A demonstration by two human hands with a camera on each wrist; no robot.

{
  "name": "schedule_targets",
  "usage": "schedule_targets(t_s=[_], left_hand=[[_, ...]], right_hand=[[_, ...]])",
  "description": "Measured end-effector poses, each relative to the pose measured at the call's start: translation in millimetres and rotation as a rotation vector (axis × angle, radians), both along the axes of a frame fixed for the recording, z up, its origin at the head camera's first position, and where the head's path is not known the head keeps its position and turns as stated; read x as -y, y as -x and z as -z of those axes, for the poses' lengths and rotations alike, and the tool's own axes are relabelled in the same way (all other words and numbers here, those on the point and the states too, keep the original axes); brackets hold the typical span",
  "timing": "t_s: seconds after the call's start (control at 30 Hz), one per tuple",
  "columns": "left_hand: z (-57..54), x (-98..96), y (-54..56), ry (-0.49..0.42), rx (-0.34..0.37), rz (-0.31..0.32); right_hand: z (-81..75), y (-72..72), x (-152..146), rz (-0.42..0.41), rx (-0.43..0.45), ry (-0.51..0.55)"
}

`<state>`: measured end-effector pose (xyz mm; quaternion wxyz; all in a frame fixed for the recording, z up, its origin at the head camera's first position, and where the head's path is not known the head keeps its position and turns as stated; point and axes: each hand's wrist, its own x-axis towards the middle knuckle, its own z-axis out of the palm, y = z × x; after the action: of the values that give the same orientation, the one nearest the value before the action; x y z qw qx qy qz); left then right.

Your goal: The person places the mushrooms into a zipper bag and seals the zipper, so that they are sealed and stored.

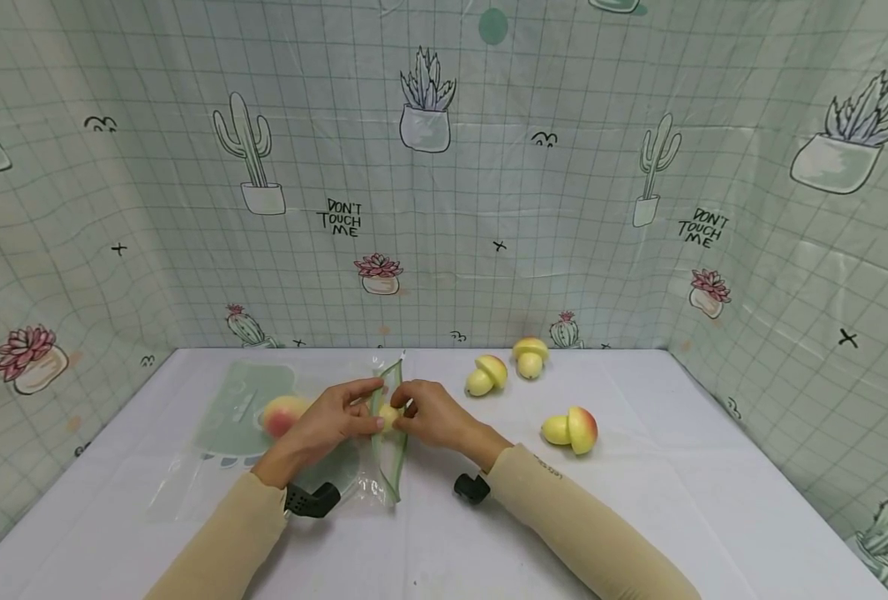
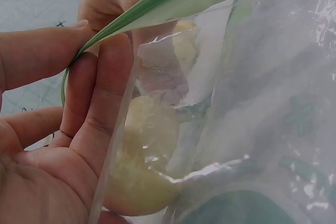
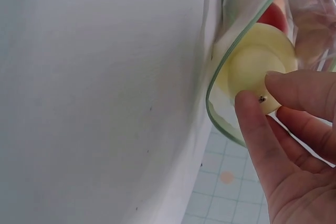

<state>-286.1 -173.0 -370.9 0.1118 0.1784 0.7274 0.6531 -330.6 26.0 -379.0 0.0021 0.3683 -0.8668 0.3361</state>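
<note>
A clear zip bag [image 1: 245,417] with green print lies on the table, its green-edged mouth spread and facing right. My left hand [image 1: 324,421] grips the bag's rim; in the left wrist view the thumb and fingers pinch the green strip [image 2: 157,4]. Between thumb and forefinger, my right hand [image 1: 438,417] pinches the stem end of a yellow mushroom [image 3: 254,66], its cap inside the bag's mouth. Deeper in the bag rests a yellow-and-red mushroom-like piece [image 1: 282,414], partly hidden behind the left hand.
Three more yellow mushrooms with reddish caps are on the white table [image 1: 504,533]: one to the right [image 1: 571,430], one farther back [image 1: 486,376], and one near the back edge [image 1: 530,358]. A patterned curtain [image 1: 474,192] encloses the back and sides.
</note>
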Motion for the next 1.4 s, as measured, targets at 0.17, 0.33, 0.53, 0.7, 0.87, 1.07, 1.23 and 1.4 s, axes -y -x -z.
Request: schedule_targets(t_s=[0.17, 0.33, 0.53, 0.7, 0.87, 1.07, 1.23, 1.4], left_hand=[[0.8, -0.3, 0.6, 0.035, -0.019, -0.006], [1.2, -0.3, 1.2, 0.043, -0.012, -0.011], [1.4, -0.1, 1.6, 0.048, -0.005, -0.008], [1.5, -0.4, 1.4, 0.056, -0.013, -0.007], [2.9, -0.5, 1.4, 0.059, -0.008, -0.022], [3.6, -0.6, 1.1, 0.067, -0.010, -0.038], [5.3, 0.0, 1.4, 0.059, -0.022, -0.023], [5.6, 1.1, 0.9, 0.053, -0.029, -0.008]], right_hand=[[-1.4, -1.1, 0, 0.000, 0.012, 0.003], [-2.0, -0.9, -3, 0.001, 0.021, -0.004], [-4.3, -0.8, -12, 0.003, 0.035, -0.001], [-6.8, -1.5, -22, 0.020, 0.053, -0.008], [-10.8, -2.9, -34, 0.023, 0.048, 0.007], [-16.0, -5.9, -51, 0.050, 0.011, 0.006], [-22.4, -11.2, -67, 0.063, -0.028, 0.002], [-25.8, -14.1, -84, 0.094, -0.058, 0.005]])
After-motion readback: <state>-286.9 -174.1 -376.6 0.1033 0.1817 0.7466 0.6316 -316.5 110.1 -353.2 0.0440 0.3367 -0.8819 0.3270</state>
